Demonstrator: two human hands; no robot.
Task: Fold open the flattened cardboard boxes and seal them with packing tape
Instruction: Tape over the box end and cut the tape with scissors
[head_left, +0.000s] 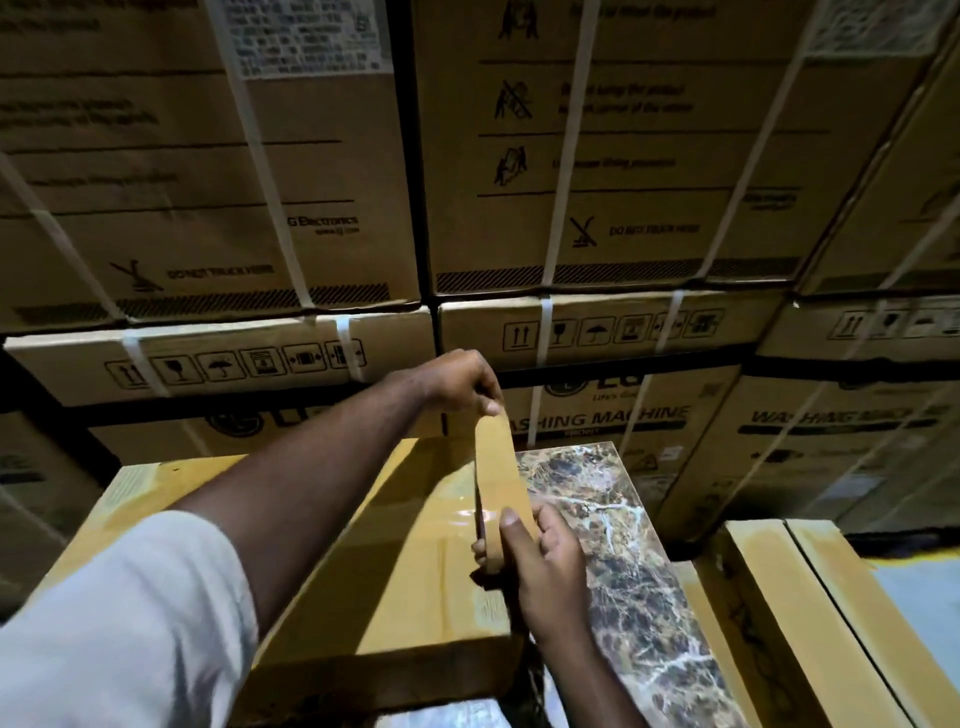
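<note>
A closed brown cardboard box (405, 561) lies in front of me on a marble-patterned table (623, 561). My left hand (460, 382) is raised over the box's far edge and pinches the free end of a brown tape strip (498, 457). The strip runs down to the tape roll (493, 545), which my right hand (545, 566) grips at the box's right side. A band of brown tape crosses the box's near edge.
Tall stacks of strapped washing-machine cartons (597, 182) wall off the back and both sides. More long cardboard boxes (810, 597) lie low at the right, beside the table.
</note>
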